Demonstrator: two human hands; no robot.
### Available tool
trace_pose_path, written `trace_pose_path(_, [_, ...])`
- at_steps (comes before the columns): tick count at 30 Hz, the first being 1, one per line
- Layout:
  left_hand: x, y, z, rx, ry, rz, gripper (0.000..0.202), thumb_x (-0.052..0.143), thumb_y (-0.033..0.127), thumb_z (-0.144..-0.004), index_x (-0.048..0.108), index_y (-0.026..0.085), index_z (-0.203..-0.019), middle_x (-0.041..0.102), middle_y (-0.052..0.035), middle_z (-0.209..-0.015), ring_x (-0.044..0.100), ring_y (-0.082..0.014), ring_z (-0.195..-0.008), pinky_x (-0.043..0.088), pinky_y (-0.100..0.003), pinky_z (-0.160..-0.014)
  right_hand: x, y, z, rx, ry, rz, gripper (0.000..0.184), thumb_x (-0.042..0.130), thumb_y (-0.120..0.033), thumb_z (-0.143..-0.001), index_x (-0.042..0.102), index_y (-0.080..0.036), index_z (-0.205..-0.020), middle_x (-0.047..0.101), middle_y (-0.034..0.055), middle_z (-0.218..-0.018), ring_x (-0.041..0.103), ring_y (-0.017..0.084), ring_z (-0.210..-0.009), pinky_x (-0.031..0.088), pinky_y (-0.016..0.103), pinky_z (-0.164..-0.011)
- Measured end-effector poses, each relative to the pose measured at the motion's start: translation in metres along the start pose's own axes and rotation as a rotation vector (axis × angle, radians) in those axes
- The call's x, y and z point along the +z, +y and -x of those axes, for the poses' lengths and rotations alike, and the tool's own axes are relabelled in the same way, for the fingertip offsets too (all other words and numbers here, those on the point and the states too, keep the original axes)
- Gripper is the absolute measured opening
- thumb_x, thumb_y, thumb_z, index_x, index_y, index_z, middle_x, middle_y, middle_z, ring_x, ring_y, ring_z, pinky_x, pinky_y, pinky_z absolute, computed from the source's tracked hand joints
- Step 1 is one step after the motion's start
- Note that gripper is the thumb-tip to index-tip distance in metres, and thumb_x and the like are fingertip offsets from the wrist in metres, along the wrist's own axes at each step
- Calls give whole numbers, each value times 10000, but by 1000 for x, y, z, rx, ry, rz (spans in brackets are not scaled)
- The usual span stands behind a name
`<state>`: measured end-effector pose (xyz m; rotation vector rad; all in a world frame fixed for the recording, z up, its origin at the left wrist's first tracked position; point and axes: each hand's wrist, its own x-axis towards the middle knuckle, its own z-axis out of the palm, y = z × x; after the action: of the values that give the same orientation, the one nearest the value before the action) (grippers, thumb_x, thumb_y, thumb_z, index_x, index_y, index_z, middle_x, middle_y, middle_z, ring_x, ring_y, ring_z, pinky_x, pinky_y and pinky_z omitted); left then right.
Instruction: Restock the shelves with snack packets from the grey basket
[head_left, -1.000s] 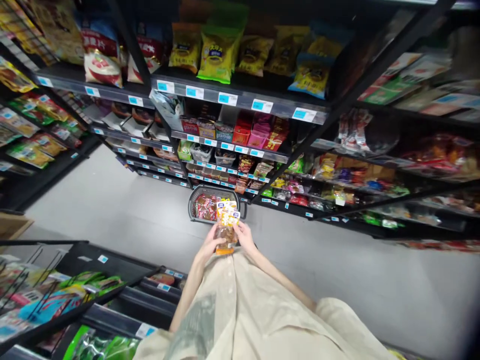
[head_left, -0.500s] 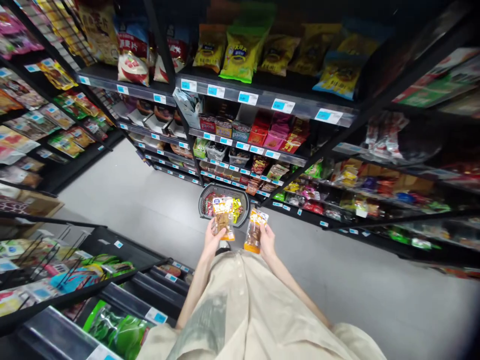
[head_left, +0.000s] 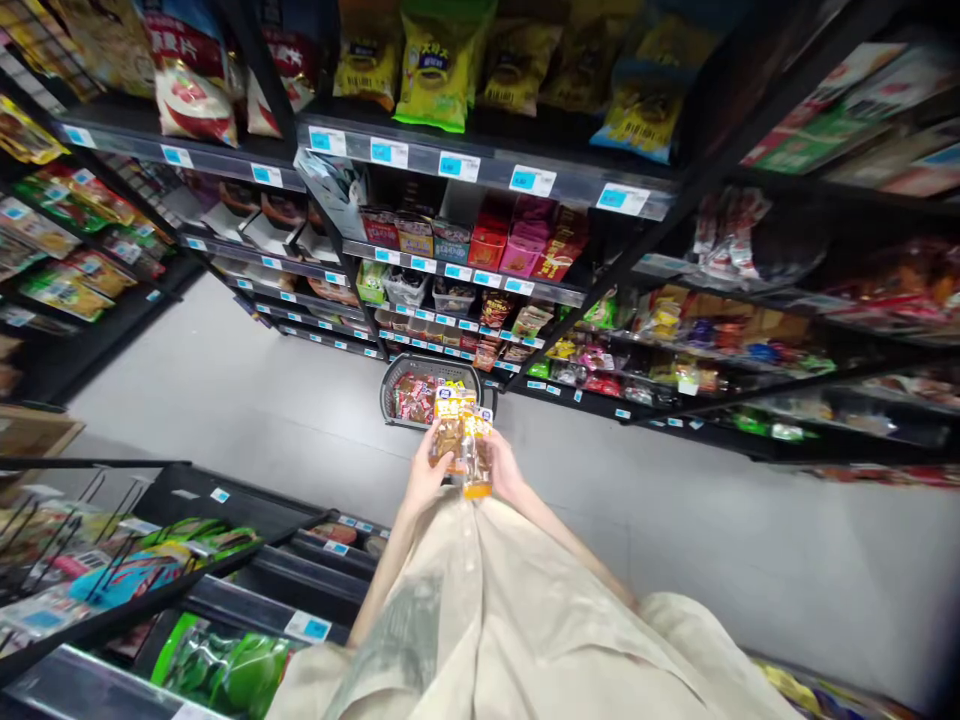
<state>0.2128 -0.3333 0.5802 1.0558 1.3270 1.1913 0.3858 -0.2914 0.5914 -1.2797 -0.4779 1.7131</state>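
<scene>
My left hand (head_left: 430, 465) grips a snack packet (head_left: 449, 440) with an orange-and-white top and brown contents showing through clear film. In my right hand (head_left: 505, 468) is a similar snack packet (head_left: 477, 455) with an orange bottom edge. The right packet overlaps the front of the left one, side by side before my waist. Just beyond them on the floor stands a grey shopping basket (head_left: 385, 390), holding red and yellow small packets (head_left: 416, 398). The held packets hide part of the basket's near right side.
Black shelves ahead carry yellow snack bags (head_left: 437, 65), small boxes (head_left: 487, 245) and price tags. A shelf unit with green packages (head_left: 225, 665) stands close on my left. More shelving (head_left: 675, 420) lines the right. Grey floor (head_left: 330, 440) runs between.
My right hand has moved left, bringing its packet over the edge of the left one. The view has shifted, so shelves and basket appear slightly further left and higher.
</scene>
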Motion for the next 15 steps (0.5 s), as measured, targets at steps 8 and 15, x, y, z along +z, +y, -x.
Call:
trace_pose_path(8, [-5, -8, -1, 46, -47, -188, 271, 617, 285, -947, 730, 215, -1183, 718, -100, -1233, 670, -265, -1186, 506, -414, -1077, -10, 7, -5, -106, 142, -66, 473, 970, -412, -569, 743, -227, -941, 809, 23, -909, 731, 204, -810, 579, 299, -712])
trace_pose_path(15, [-1, -3, 1, 52, -37, -281, 243, 627, 351, -979, 748, 220, -1144, 674, -100, -1171, 664, -247, -1116, 536, -392, -1006, -16, 15, -12, -170, 186, 84, 455, 916, -557, -622, 613, -234, -723, 700, -13, -730, 643, 167, -659, 539, 285, -614])
